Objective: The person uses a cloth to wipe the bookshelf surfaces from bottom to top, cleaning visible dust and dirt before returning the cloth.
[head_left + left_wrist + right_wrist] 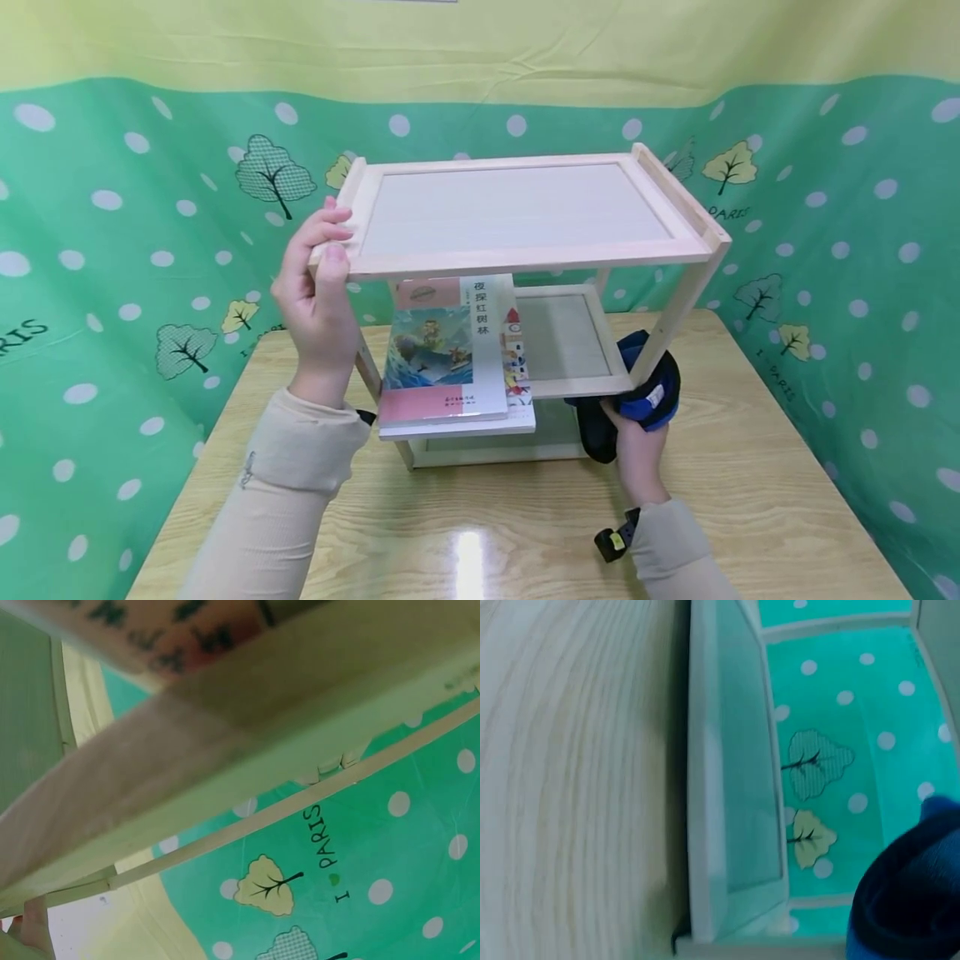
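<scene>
A pale wooden rack (517,265) with several shelves stands on the table. At its left end my left hand (318,283) grips the top shelf's frame, with the thumb on the front corner. Low on the right side, my right hand (636,446) holds a blue and black cap (662,398) beside the rack's front right post. That post hides part of the cap. In the right wrist view the cap's black rim (866,900) curves beside the lowest shelf. Two books (431,350), one upon the other, lie on the middle shelf's left side and jut out over its front edge.
The wooden table (450,533) extends around the rack. A green and yellow curtain (112,250) with trees and white dots surrounds the back and sides. A black strap with a small box (615,543) is on the right wrist.
</scene>
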{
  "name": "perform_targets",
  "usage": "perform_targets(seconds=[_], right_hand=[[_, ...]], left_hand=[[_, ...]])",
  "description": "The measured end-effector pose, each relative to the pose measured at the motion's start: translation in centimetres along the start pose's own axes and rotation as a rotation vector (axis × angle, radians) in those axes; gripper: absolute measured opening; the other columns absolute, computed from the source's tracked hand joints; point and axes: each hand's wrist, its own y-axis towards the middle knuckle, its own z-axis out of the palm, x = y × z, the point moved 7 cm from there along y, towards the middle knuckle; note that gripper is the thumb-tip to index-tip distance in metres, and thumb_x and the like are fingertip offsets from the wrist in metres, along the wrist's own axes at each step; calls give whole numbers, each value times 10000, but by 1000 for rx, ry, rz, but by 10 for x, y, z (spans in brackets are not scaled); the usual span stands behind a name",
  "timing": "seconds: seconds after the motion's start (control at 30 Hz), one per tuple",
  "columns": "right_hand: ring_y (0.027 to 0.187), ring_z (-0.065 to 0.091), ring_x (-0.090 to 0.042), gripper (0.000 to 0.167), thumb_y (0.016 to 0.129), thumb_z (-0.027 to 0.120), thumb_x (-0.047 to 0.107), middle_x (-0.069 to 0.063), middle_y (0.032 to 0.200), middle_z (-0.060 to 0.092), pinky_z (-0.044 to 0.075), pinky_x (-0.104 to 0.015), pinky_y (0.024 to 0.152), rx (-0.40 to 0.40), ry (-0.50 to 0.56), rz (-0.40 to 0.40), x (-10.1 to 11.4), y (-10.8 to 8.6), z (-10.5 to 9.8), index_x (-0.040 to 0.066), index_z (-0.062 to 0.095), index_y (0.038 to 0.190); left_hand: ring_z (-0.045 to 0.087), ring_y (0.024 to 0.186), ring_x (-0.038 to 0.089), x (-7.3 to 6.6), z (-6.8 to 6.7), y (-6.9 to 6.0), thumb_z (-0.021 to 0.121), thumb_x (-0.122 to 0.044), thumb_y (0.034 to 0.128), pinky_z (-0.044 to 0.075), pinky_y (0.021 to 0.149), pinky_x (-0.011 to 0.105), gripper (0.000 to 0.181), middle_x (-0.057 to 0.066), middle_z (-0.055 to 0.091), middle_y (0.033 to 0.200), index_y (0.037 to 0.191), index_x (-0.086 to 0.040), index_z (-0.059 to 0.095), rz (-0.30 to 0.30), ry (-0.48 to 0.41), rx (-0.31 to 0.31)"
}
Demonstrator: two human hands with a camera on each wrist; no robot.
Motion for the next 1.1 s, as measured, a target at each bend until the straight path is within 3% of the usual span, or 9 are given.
perform_targets(seconds=[0.1, 0.27, 0.53, 0.77, 1.0, 1.1], right_hand=[[1188, 473, -35, 571, 854, 694, 1, 158, 1230, 542, 391, -206, 1053, 66, 20, -10, -2, 2, 2, 135, 474, 1362], [1164, 482, -42, 565, 842, 671, -50, 154, 1212, 562, 404, -140, 981, 107, 49, -26, -7, 3, 2, 99, 492, 1357], [1262, 420, -66, 634, 903, 655, 66, 56, 1401, 466, 333, -274, 1106, 194, -120, 61, -30, 2, 3, 112, 380, 1472], [1319, 389, -128, 683, 901, 654, 72, -40, 1486, 410, 301, -366, 1177, 222, -135, 91, -46, 4, 2, 105, 335, 1504], [1176, 454, -37, 574, 907, 671, 96, 9, 1327, 498, 370, -134, 1004, 219, -188, 51, -54, 5, 1, 98, 411, 1419], [1144, 457, -12, 565, 909, 679, 115, 7, 1306, 504, 378, -98, 962, 216, -203, 42, -57, 5, 0, 84, 419, 1409]], left_hand=[[594, 1268, 269, 0, -1, 1, 468, -158, 844, 424, 1162, 423, 351, -29, 699, 1085, 926, 162, 589, 1, 2, 1], [594, 1264, 261, 0, -1, 1, 466, -152, 848, 416, 1168, 419, 348, -37, 699, 1092, 927, 166, 587, -3, 5, 4], [583, 1284, 275, 1, -2, 0, 457, -126, 846, 428, 1159, 409, 322, -32, 699, 1085, 939, 144, 604, -41, 3, -8], [588, 1276, 273, 0, -1, 1, 462, -146, 845, 424, 1162, 416, 345, -41, 697, 1085, 929, 163, 590, -12, 8, -1], [598, 1260, 281, 0, 0, 1, 474, -154, 842, 412, 1170, 430, 353, -34, 702, 1076, 918, 172, 585, 13, -6, -5], [598, 1261, 277, 0, 0, 1, 473, -150, 842, 411, 1171, 428, 349, -33, 703, 1074, 919, 172, 585, 9, -7, -8]])
